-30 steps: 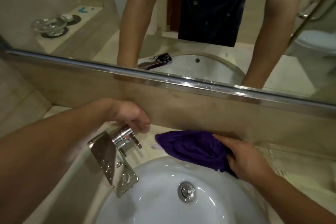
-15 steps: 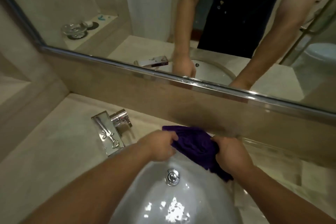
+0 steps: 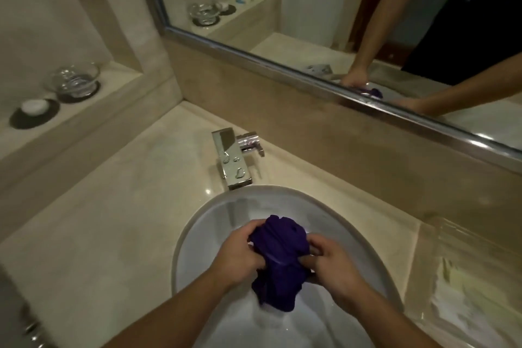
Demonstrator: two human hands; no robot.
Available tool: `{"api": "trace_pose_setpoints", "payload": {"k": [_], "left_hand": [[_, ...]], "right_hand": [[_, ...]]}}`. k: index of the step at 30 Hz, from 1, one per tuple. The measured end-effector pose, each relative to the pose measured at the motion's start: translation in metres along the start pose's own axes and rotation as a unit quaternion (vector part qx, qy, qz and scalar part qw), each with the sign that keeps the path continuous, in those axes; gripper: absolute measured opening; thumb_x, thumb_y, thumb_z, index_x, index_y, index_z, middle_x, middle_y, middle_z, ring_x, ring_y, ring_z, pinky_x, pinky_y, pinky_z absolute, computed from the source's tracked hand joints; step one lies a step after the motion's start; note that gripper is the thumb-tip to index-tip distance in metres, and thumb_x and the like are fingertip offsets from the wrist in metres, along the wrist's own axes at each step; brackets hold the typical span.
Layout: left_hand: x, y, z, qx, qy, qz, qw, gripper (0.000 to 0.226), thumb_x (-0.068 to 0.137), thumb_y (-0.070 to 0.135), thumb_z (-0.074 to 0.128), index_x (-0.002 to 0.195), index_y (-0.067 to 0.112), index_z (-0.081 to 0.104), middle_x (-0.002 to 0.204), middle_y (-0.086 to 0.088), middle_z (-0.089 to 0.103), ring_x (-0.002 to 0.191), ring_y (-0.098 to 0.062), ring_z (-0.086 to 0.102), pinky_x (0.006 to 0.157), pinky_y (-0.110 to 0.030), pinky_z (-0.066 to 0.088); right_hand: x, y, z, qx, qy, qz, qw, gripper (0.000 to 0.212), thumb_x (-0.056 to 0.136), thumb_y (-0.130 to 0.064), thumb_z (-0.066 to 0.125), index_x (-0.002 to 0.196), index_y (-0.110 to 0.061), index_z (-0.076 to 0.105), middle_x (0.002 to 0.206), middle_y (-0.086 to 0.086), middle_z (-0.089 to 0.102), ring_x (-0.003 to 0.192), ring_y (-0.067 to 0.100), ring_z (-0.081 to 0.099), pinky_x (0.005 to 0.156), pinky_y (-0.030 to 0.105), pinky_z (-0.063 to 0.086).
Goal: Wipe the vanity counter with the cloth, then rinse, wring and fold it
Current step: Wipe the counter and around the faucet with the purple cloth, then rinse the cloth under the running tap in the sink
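While both arms reach over the white sink (image 3: 183, 248), the purple cloth (image 3: 278, 251) is bunched between the two grips, held above the basin. The left grip (image 3: 240, 254) curls round the cloth's left side. The right grip (image 3: 333, 265) pinches its right side, fingers folded into the fabric. A crumpled mound rises above the knuckles and a loose tail hangs below them toward the bowl; whether it touches the porcelain is hard to tell through the blur. The chrome faucet (image 3: 233, 161), beaded with drops, stands on the beige counter (image 3: 113, 220) behind the sink, apart from the cloth. A glass dish (image 3: 74, 80) sits on the side ledge (image 3: 121, 76).
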State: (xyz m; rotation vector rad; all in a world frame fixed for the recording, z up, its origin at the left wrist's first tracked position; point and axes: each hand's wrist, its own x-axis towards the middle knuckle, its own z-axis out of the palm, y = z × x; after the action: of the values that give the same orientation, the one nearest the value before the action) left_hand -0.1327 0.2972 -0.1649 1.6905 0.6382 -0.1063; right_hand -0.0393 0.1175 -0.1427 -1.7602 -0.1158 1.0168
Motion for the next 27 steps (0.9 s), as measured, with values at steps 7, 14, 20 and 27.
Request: {"api": "trace_pose_setpoints", "payload": {"k": [7,14,20,27], "left_hand": [[-0.009,-0.014,-0.052,0.092,0.046,-0.001,0.995,0.064,0.077,0.007,0.077,0.128,0.035,0.051,0.103,0.014,0.070,0.096,-0.005,0.067,0.091,-0.027,0.054],[-0.010,-0.032,-0.054,0.158,0.048,-0.033,0.986,0.076,0.087,0.013,0.068,0.153,0.023,0.032,0.107,0.008,0.064,0.085,0.000,0.059,0.069,-0.006,0.043],[-0.001,-0.035,-0.060,0.086,0.123,-0.010,0.989,0.059,0.083,-0.002,0.066,0.094,0.052,0.046,0.087,0.019,0.063,0.077,0.002,0.061,0.061,-0.004,0.044],[0.003,-0.057,-0.059,0.036,0.121,-0.024,0.992,0.075,0.079,-0.001,0.074,0.142,0.027,0.046,0.106,0.021,0.063,0.095,0.005,0.062,0.072,-0.006,0.047]], "right_hand": [[0.026,-0.009,0.049,-0.229,0.024,-0.091,0.969,0.036,0.095,-0.005,0.056,0.113,-0.035,0.067,0.100,-0.022,0.069,0.088,-0.003,0.065,0.080,0.020,0.056],[0.047,-0.042,0.042,-0.219,0.133,-0.060,0.965,0.021,0.090,-0.027,0.064,0.110,-0.030,0.070,0.087,-0.008,0.073,0.081,0.016,0.070,0.082,0.041,0.058],[0.079,-0.105,0.049,-0.224,0.158,-0.174,0.946,0.039,0.083,-0.059,0.064,0.102,-0.026,0.072,0.085,-0.005,0.074,0.076,0.016,0.072,0.075,0.042,0.060],[0.104,-0.126,0.061,-0.298,0.203,-0.213,0.908,0.046,0.095,-0.051,0.055,0.079,-0.011,0.070,0.075,0.008,0.074,0.069,0.026,0.071,0.073,0.048,0.060]]}}
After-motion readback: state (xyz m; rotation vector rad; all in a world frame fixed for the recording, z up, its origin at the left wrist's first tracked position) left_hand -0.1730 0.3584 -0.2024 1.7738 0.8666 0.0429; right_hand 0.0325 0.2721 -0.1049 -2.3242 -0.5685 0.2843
